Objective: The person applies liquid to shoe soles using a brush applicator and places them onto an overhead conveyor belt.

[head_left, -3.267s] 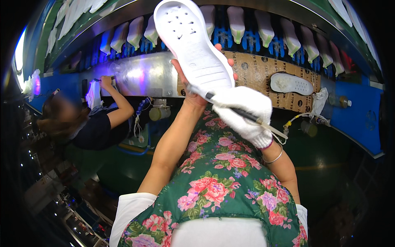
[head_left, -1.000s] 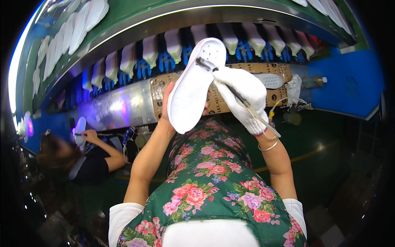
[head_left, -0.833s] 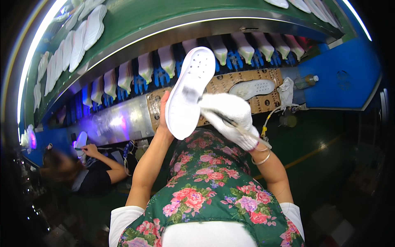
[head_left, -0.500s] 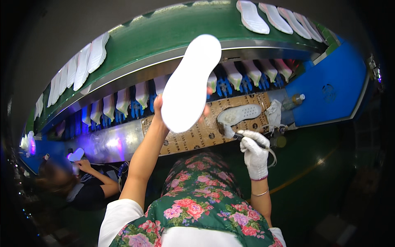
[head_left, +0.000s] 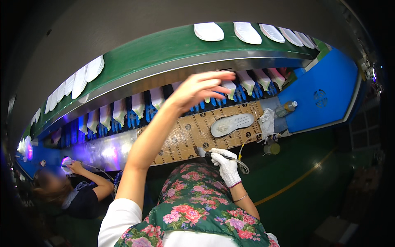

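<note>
My bare left hand [head_left: 201,91] hangs above the row of shoe lasts, empty, with its fingers apart. In my white-gloved right hand [head_left: 226,165] is a brush [head_left: 201,152] with a dark handle and a thin tube trailing from it. The brush head is low over the near edge of a printed cardboard sheet [head_left: 177,136]. A grey-white perforated sole form [head_left: 233,124] lies flat on that cardboard, beyond the brush and to its right. Past my left hand, a white shoe sole [head_left: 208,31] rests on the green conveyor belt [head_left: 152,49].
More white soles line the belt at far right [head_left: 247,33] and left [head_left: 94,68]. Shoe lasts [head_left: 138,105] on blue holders run below it. A white cloth [head_left: 267,121] and a bottle [head_left: 286,108] stand right of the cardboard, by a blue panel [head_left: 321,90]. A co-worker [head_left: 84,185] works at left.
The white sole has left my left hand, and another sole now shows on the belt. My right hand has moved left and nearer with the brush, away from the sole form.
</note>
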`<act>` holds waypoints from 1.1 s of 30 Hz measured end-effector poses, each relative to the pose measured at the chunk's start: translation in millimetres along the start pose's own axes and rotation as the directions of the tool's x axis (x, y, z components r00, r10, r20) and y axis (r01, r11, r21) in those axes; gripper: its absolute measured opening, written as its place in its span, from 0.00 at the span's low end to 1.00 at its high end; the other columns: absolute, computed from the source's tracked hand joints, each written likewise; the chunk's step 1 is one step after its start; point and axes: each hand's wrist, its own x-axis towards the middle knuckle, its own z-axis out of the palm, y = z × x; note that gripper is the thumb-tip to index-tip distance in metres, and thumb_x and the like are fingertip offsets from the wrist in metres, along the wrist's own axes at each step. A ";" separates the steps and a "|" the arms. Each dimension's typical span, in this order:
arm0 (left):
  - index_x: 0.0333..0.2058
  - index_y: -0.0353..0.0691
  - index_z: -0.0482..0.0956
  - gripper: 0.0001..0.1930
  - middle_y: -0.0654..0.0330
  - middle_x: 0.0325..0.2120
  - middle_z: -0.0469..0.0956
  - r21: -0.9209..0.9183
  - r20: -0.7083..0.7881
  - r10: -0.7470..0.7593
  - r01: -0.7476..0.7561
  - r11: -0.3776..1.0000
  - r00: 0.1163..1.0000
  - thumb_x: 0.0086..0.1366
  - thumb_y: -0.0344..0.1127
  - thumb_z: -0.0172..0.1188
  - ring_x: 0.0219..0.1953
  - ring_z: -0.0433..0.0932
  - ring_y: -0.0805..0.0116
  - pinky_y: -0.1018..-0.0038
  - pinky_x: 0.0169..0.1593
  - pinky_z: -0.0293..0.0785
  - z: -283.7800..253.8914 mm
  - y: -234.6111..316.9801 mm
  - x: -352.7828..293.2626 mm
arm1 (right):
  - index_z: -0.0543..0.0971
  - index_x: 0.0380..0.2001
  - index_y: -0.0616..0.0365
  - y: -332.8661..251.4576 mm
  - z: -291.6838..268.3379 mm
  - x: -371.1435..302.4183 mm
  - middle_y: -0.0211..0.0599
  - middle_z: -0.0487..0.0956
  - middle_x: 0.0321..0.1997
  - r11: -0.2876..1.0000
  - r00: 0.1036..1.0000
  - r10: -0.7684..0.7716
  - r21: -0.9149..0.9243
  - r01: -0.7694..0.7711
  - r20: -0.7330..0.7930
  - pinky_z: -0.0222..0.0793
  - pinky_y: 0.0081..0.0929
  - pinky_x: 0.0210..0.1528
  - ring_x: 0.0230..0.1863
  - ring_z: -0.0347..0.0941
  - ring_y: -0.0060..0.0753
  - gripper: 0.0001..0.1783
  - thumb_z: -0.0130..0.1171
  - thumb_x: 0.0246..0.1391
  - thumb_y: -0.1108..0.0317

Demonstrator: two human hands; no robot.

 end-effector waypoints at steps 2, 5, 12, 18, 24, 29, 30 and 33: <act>0.61 0.36 0.72 0.26 0.52 0.54 0.77 0.328 -0.389 0.177 -0.044 0.944 0.904 0.65 0.38 0.61 0.44 0.82 0.68 0.72 0.46 0.79 -30.7 20.7 -40.9 | 0.84 0.42 0.67 1.0 0.2 7.1 0.37 0.85 0.31 0.997 1.000 0.015 0.069 -0.016 0.019 0.70 0.14 0.27 0.25 0.78 0.21 0.13 0.67 0.51 0.77; 0.62 0.42 0.73 0.30 0.54 0.46 0.79 0.866 -0.499 0.755 0.282 0.414 0.426 0.59 0.36 0.66 0.37 0.80 0.72 0.73 0.40 0.77 -109.5 46.3 -111.2 | 0.84 0.42 0.68 6.3 0.1 21.5 0.37 0.84 0.31 0.988 0.999 0.047 0.147 -0.051 0.026 0.69 0.14 0.26 0.24 0.77 0.21 0.13 0.67 0.51 0.78; 0.38 0.37 0.84 0.07 0.55 0.42 0.74 0.789 -0.559 0.733 0.520 0.326 0.388 0.61 0.31 0.66 0.28 0.81 0.69 0.74 0.35 0.78 -210.1 84.4 -222.9 | 0.81 0.45 0.70 -1.4 25.4 39.9 0.38 0.81 0.30 0.981 0.983 0.114 0.140 -0.134 0.142 0.67 0.16 0.25 0.24 0.75 0.23 0.15 0.65 0.54 0.77; 0.46 0.34 0.71 0.08 0.51 0.59 0.67 0.785 -0.549 0.755 -0.088 0.613 0.359 0.73 0.31 0.52 0.58 0.71 0.61 0.67 0.61 0.71 -132.7 74.1 -260.6 | 0.79 0.46 0.70 -13.8 40.7 47.9 0.37 0.80 0.32 0.970 0.983 0.084 0.214 -0.119 0.165 0.68 0.17 0.27 0.26 0.74 0.24 0.15 0.65 0.55 0.77; 0.50 0.35 0.69 0.15 0.44 0.54 0.74 0.894 -0.425 0.876 0.046 0.446 -0.230 0.67 0.34 0.44 0.54 0.75 0.54 0.61 0.59 0.72 -48.2 64.4 -335.9 | 0.77 0.46 0.67 -58.8 57.6 41.4 0.46 0.80 0.44 0.911 0.945 0.087 0.359 -0.203 0.314 0.71 0.18 0.31 0.29 0.73 0.25 0.14 0.61 0.56 0.78; 0.48 0.33 0.77 0.20 0.51 0.40 0.81 0.482 -0.876 0.466 -0.248 0.840 -0.125 0.65 0.41 0.49 0.43 0.81 0.61 0.68 0.50 0.77 -30.6 11.8 -333.7 | 0.80 0.42 0.68 -96.9 102.5 10.0 0.54 0.82 0.46 0.969 0.860 -0.013 0.220 -0.115 0.510 0.75 0.23 0.33 0.31 0.77 0.30 0.11 0.61 0.53 0.81; 0.45 0.33 0.78 0.18 0.54 0.37 0.82 0.346 -0.932 0.363 -0.274 0.897 0.013 0.66 0.40 0.49 0.39 0.82 0.63 0.70 0.46 0.79 -23.2 -3.1 -321.4 | 0.81 0.40 0.68 -102.4 113.3 3.0 0.53 0.83 0.45 0.981 0.826 -0.026 0.173 -0.087 0.563 0.75 0.23 0.33 0.31 0.78 0.31 0.10 0.62 0.52 0.81; 0.41 0.32 0.80 0.17 0.54 0.36 0.83 -0.024 -0.912 0.076 -0.237 0.971 0.404 0.68 0.39 0.49 0.39 0.84 0.64 0.71 0.44 0.81 -16.7 -62.0 -289.9 | 0.83 0.39 0.67 -108.7 138.6 -14.1 0.45 0.84 0.43 0.999 0.748 0.020 0.017 -0.041 0.663 0.76 0.23 0.37 0.34 0.80 0.28 0.11 0.65 0.50 0.81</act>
